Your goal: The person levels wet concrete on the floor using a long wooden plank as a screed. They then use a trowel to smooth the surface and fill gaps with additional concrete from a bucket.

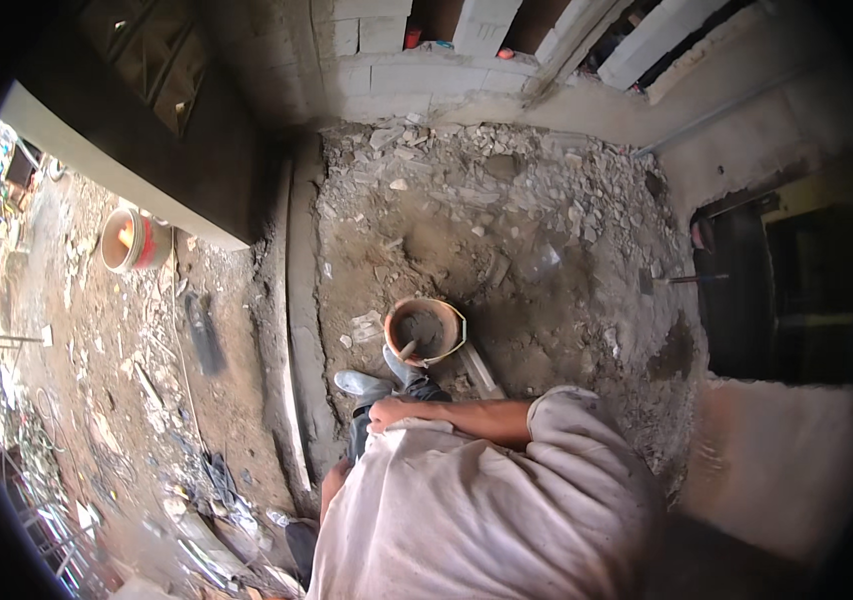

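Note:
My right forearm reaches across the front of my pale, stained shirt (487,500). My right hand (392,411) is closed at the shirt's edge, above my dark trousers; whatever is inside its curled fingers is hidden. Of my left arm only a strip of skin (332,486) shows beside the shirt, and the hand cannot be made out. Past my grey boots (362,383) stands an orange-brown bucket (394,328) with a pale handle at its right rim. Grey mortar (421,326) lies inside it, with a short tool handle (409,349) sticking up near the closer rim.
Rubble (507,185) covers the ground toward the block wall (397,78). A plank (482,372) lies beside the bucket. Left runs a concrete ledge with a long straight strip (289,330). Beyond it are a red-and-white bucket (148,245) and a dark object (204,334). A grey shoe (283,518) shows lower left.

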Action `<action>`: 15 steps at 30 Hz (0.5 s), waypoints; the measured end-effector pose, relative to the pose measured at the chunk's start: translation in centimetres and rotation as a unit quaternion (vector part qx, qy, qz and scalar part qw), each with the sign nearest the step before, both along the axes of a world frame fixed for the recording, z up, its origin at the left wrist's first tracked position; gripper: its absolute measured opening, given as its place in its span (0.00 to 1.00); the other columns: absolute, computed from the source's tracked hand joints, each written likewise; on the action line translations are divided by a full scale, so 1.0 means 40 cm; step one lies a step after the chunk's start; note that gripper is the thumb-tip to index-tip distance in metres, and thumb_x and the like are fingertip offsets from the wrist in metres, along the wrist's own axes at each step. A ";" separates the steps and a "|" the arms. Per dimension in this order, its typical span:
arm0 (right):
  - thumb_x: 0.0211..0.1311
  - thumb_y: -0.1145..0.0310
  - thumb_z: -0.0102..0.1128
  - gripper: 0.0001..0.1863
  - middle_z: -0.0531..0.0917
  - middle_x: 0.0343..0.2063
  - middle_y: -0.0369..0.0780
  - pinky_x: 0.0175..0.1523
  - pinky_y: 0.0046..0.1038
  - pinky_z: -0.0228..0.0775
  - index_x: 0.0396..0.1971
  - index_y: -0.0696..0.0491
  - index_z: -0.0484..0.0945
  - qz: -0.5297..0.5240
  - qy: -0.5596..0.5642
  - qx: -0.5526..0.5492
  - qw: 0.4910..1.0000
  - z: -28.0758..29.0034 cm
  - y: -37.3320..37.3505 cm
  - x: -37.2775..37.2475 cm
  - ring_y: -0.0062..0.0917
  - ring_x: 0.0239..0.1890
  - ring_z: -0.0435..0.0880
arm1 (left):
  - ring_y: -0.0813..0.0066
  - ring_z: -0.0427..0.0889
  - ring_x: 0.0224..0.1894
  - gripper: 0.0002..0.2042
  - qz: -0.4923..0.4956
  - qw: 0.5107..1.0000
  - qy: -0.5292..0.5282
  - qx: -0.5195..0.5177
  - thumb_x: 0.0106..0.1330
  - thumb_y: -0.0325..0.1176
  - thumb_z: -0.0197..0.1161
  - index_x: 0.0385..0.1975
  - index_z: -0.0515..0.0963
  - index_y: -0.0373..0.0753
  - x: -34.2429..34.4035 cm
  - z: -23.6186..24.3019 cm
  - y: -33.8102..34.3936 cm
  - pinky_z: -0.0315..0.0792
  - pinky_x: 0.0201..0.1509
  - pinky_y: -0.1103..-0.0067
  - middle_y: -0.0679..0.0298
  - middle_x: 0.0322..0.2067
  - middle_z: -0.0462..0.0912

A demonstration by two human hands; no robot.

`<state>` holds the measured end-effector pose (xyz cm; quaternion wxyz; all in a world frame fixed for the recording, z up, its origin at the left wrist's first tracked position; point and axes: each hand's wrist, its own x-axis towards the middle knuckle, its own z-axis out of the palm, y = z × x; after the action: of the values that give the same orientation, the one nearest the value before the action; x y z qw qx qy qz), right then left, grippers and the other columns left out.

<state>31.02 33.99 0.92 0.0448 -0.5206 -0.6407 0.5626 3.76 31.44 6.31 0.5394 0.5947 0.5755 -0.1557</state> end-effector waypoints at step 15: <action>0.65 0.42 0.56 0.27 0.87 0.41 0.51 0.50 0.46 0.76 0.41 0.53 0.85 0.085 -0.130 -0.076 0.985 0.274 0.590 0.095 0.49 0.48 0.86 | 0.53 0.86 0.52 0.20 0.047 0.998 -0.043 -0.011 0.68 0.47 0.60 0.53 0.83 0.42 0.109 -0.051 0.538 0.76 0.53 0.66 0.48 0.45 0.87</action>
<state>34.84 57.60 11.89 -0.1266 -0.5351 -0.6385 0.5385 8.10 52.97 4.28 0.5768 0.5673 0.5774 -0.1103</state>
